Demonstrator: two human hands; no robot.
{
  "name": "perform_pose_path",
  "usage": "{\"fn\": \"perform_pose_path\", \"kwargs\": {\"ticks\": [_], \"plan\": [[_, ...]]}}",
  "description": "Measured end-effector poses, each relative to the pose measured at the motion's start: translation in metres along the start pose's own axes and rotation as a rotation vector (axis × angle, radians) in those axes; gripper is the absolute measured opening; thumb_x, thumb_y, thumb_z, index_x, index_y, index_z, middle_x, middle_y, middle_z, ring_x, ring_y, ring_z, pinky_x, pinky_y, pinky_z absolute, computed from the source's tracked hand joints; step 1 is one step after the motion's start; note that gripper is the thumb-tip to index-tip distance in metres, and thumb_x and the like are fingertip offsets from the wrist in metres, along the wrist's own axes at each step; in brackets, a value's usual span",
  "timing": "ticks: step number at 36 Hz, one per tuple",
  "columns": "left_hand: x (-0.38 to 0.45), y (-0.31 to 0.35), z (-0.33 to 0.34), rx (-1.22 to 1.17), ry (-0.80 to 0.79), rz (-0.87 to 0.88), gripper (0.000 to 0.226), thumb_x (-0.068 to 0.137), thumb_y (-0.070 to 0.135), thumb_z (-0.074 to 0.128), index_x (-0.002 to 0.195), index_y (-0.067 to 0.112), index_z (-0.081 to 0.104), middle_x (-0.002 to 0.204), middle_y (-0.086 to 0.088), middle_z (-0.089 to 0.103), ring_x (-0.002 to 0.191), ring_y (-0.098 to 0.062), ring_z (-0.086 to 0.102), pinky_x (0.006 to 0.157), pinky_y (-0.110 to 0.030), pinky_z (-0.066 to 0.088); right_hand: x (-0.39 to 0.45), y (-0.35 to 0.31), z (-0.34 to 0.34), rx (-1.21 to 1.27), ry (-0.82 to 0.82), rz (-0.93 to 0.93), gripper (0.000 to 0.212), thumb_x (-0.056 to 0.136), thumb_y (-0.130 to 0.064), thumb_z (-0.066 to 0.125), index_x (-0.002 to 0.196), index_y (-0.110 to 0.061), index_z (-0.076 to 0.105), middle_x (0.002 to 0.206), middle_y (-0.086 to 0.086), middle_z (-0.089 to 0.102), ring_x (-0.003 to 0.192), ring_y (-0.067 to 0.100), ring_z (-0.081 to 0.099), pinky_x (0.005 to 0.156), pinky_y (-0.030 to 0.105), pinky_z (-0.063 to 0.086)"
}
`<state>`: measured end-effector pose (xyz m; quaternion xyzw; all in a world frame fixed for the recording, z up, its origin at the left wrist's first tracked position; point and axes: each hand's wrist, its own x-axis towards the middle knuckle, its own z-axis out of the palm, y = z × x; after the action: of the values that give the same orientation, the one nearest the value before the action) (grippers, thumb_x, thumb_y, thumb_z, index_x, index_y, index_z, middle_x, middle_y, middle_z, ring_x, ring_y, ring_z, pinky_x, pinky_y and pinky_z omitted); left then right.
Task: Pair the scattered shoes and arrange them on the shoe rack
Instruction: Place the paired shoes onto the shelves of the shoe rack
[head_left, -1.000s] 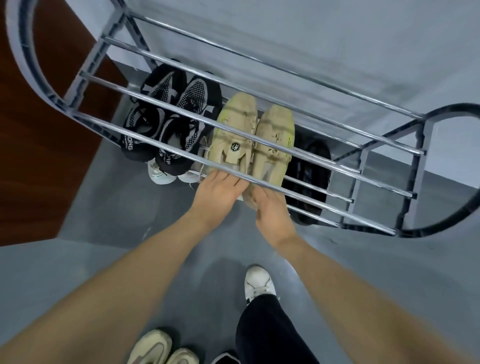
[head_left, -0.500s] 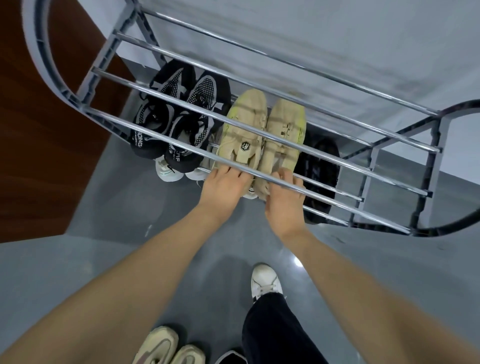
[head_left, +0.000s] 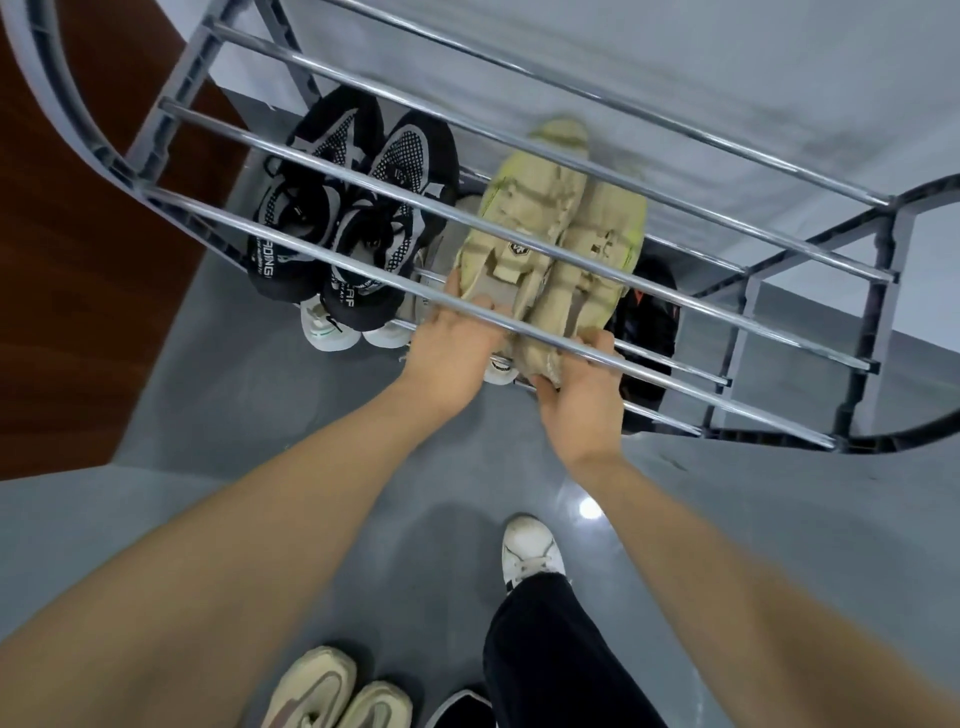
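A beige pair of shoes sits side by side under the top chrome bars of the shoe rack (head_left: 727, 317), toes pointing away and blurred. My left hand (head_left: 457, 338) grips the heel of the left beige shoe (head_left: 524, 208), thumb on its outer side. The heel of the right beige shoe (head_left: 602, 228) is gripped by my right hand (head_left: 582, 384). To their left on the same shelf stands a black mesh pair (head_left: 332, 208).
White shoes (head_left: 327, 327) sit on the shelf below the black pair, and a black shoe (head_left: 649, 312) lies low at the right. On the grey floor near me are two beige sneakers (head_left: 337, 691), a black shoe (head_left: 462, 709) and my white-shod foot (head_left: 527, 551). Brown wood (head_left: 78, 260) borders the left.
The beige pair has slid a little further in and now looks tilted, its toes blurred. Both hands stay at the heels, fingers curled more tightly around them.
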<state>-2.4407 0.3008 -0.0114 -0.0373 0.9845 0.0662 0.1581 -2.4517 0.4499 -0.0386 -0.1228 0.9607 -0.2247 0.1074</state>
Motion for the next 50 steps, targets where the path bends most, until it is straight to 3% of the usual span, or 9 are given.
{"fn": "perform_pose_path", "kwargs": {"ticks": [9, 13, 17, 23, 28, 32, 36, 41, 50], "plan": [[0.002, -0.011, 0.003, 0.105, -0.073, -0.124, 0.030, 0.091, 0.007, 0.053, 0.121, 0.013, 0.050, 0.117, -0.007, 0.054, 0.107, -0.031, 0.055, 0.076, -0.034, 0.045, 0.010, -0.018, 0.008, -0.056, -0.002, -0.037, 0.031, 0.082, -0.008, 0.065, 0.110, -0.004, 0.054, 0.139, 0.014, 0.037, 0.118, 0.036, 0.044, 0.066, 0.041, 0.052], [0.005, -0.006, -0.004, 0.265, -0.070, -0.132, 0.033, 0.048, 0.023, 0.086, 0.075, 0.024, 0.068, 0.069, 0.005, 0.063, 0.061, -0.016, 0.063, 0.051, -0.020, 0.045, 0.011, -0.016, 0.010, -0.056, 0.012, -0.046, 0.034, 0.079, -0.006, 0.066, 0.111, -0.003, 0.056, 0.137, 0.016, 0.039, 0.115, 0.038, 0.046, 0.070, 0.041, 0.052], [0.005, 0.005, 0.013, 0.228, -0.105, -0.097, 0.026, 0.074, 0.012, 0.069, 0.096, 0.025, 0.066, 0.087, 0.003, 0.065, 0.079, -0.019, 0.064, 0.065, -0.025, 0.050, 0.010, -0.013, 0.007, -0.031, 0.042, -0.051, 0.031, 0.073, -0.002, 0.070, 0.100, -0.001, 0.055, 0.127, 0.020, 0.045, 0.102, 0.041, 0.054, 0.066, 0.041, 0.053], [-0.001, 0.005, 0.013, 0.285, -0.077, -0.146, 0.034, 0.029, 0.021, 0.084, 0.056, 0.026, 0.063, 0.051, 0.007, 0.053, 0.047, -0.013, 0.052, 0.045, -0.018, 0.040, 0.007, -0.013, 0.007, -0.022, 0.054, -0.055, 0.031, 0.070, -0.001, 0.074, 0.095, 0.000, 0.055, 0.119, 0.021, 0.048, 0.091, 0.041, 0.057, 0.060, 0.034, 0.049], [0.006, 0.006, 0.028, 0.370, -0.038, -0.149, 0.032, 0.029, 0.016, 0.083, 0.049, 0.024, 0.060, 0.044, 0.006, 0.049, 0.041, -0.013, 0.048, 0.044, -0.018, 0.025, 0.009, -0.009, 0.010, -0.033, 0.002, -0.023, 0.033, 0.076, -0.001, 0.067, 0.106, 0.001, 0.055, 0.133, 0.018, 0.043, 0.108, 0.041, 0.051, 0.077, 0.042, 0.052], [0.014, 0.006, 0.029, 0.303, 0.103, -0.113, 0.036, 0.060, 0.019, 0.077, 0.094, 0.022, 0.063, 0.084, -0.001, 0.063, 0.073, -0.022, 0.063, 0.060, -0.025, 0.048, 0.014, -0.008, 0.015, 0.019, -0.059, -0.046, 0.023, 0.084, -0.001, 0.061, 0.106, -0.001, 0.053, 0.149, 0.008, 0.032, 0.140, 0.035, 0.024, 0.098, 0.039, 0.041], [0.018, 0.002, 0.027, 0.148, 0.073, -0.082, 0.071, 0.088, 0.007, 0.055, 0.145, 0.023, 0.016, 0.149, -0.006, 0.025, 0.132, -0.046, 0.031, 0.102, -0.051, 0.038, 0.016, -0.009, 0.018, 0.027, -0.048, -0.097, 0.029, 0.084, 0.000, 0.059, 0.112, -0.004, 0.055, 0.137, 0.008, 0.046, 0.139, 0.031, 0.027, 0.102, 0.034, 0.036], [0.022, -0.007, 0.028, 0.073, -0.004, -0.106, 0.069, 0.088, 0.010, 0.056, 0.144, 0.029, 0.021, 0.143, -0.004, 0.035, 0.140, -0.045, 0.014, 0.109, -0.054, 0.030, 0.017, -0.012, 0.021, 0.055, -0.022, -0.107, 0.026, 0.080, 0.001, 0.057, 0.105, -0.007, 0.061, 0.123, 0.006, 0.056, 0.132, 0.034, 0.035, 0.079, 0.036, 0.051], [0.021, -0.004, 0.030, 0.024, 0.029, -0.130, 0.061, 0.093, 0.011, 0.051, 0.146, 0.025, 0.024, 0.147, -0.007, 0.031, 0.138, -0.045, 0.016, 0.109, -0.053, 0.031, 0.017, -0.016, 0.014, -0.184, -0.169, -0.099, 0.043, 0.087, -0.009, 0.057, 0.128, -0.019, 0.050, 0.134, 0.000, 0.047, 0.138, 0.039, 0.022, 0.077, 0.043, 0.055]]}}
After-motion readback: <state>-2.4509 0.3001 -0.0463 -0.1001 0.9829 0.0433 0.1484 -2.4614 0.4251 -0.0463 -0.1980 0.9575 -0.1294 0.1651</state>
